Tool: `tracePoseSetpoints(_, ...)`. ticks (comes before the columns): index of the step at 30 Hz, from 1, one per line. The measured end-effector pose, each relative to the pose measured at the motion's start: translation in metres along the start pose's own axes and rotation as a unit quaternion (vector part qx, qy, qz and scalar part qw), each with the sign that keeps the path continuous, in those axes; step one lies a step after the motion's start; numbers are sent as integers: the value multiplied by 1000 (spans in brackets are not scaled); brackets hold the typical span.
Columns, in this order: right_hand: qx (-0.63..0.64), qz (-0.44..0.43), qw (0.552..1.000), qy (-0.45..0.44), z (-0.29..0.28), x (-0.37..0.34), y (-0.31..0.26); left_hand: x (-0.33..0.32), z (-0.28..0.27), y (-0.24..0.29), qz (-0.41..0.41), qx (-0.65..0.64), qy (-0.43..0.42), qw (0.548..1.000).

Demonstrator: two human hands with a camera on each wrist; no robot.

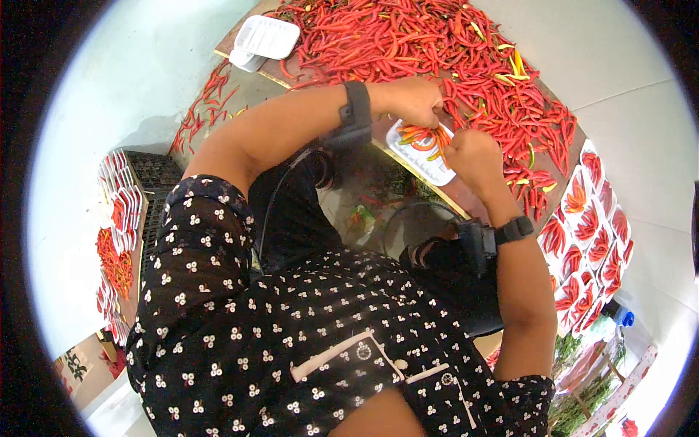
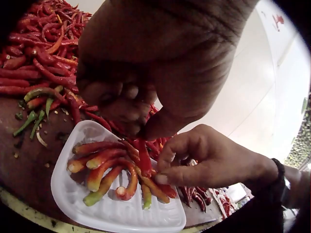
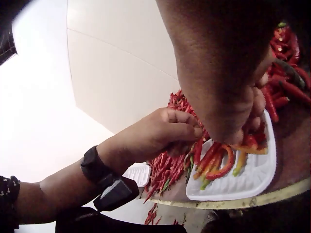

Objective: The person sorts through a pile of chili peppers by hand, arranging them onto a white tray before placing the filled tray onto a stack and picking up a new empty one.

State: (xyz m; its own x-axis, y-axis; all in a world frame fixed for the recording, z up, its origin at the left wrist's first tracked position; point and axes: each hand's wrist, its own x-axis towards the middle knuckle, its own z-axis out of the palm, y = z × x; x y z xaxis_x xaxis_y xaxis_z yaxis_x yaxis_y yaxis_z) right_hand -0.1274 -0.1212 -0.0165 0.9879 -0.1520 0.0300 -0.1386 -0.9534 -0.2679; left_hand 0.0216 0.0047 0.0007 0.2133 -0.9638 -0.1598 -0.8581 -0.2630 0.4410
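Observation:
A white ribbed plastic tray (image 1: pixel 435 172) lies at the near edge of the table, partly filled with orange, red and green-tipped chili peppers (image 2: pixel 104 158). Over its far side, my left hand (image 1: pixel 413 100) pinches a red chili pepper (image 2: pixel 144 158) between thumb and fingers, its tip pointing down at the others. My right hand (image 1: pixel 475 159) is at the tray's right end, fingers curled down, gripping a chili pepper (image 2: pixel 166 188) among those in the tray. Its fingertips are partly hidden in the right wrist view.
A large heap of red chilies (image 1: pixel 393 40) covers the table beyond the hands. Stacked white trays (image 1: pixel 268 36) stand at the far left corner. Filled chili trays (image 1: pixel 586 233) lie at the right. A black crate (image 1: pixel 151 175) is at the left, beside more filled trays (image 1: pixel 120 197).

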Motion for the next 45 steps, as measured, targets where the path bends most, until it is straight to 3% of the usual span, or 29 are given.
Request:
tracePoseSetpoints(3, 11, 14, 999, -27, -10, 3, 0, 1, 2, -2, 8, -20, 28, 999)
tracePoseSetpoints(5, 96, -15, 993, -65, -12, 7, 5, 4, 4, -5, 4, -45, 46, 998)
tracePoseSetpoints(7, 146, -8, 987, -62, -14, 5, 6, 5, 4, -4, -72, -171, 25, 982)
tracePoseSetpoints(9, 197, 0, 979, -59, -10, 5, 9, 4, 3, -1, -61, -195, 37, 978)
tracePoseSetpoints(11, 314, 48, 943, -97, 2, 10, 16, 3, 3, 1, -51, -218, 48, 973)
tracePoseSetpoints(14, 356, 114, 919, -124, 0, 13, 13, 5, 9, 1, -41, -276, 53, 959)
tracePoseSetpoints(17, 365, 115, 915, -129, 6, 16, 20, 7, 13, 1, -35, -291, 85, 952)
tracePoseSetpoints(20, 347, 110, 926, -101, 3, 13, 17, 8, 14, 1, -64, -344, 96, 932)
tracePoseSetpoints(21, 347, 110, 926, -101, -3, 11, 13, 9, 12, -1, -59, -276, 67, 957)
tracePoseSetpoints(22, 263, 75, 957, -96, -11, 9, 9, 9, 11, -2, -55, -207, 37, 976)
tracePoseSetpoints(23, 178, 40, 979, -90, -16, 8, 5, 7, 11, -2, -55, -207, 37, 976)
tracePoseSetpoints(26, 101, 53, 989, -91, -16, 9, -3, 6, 16, -6, -13, -146, 51, 988)
tracePoseSetpoints(36, 49, 89, 993, -63, -3, 11, -11, 2, 15, -4, 3, -61, 24, 998)
tracePoseSetpoints(38, 37, 82, 982, -164, -16, 12, -15, 3, 18, -6, 12, -49, 30, 998)
tracePoseSetpoints(45, 33, 96, 983, -152, -13, 12, -15, 3, 19, -7, 13, -21, 18, 1000)
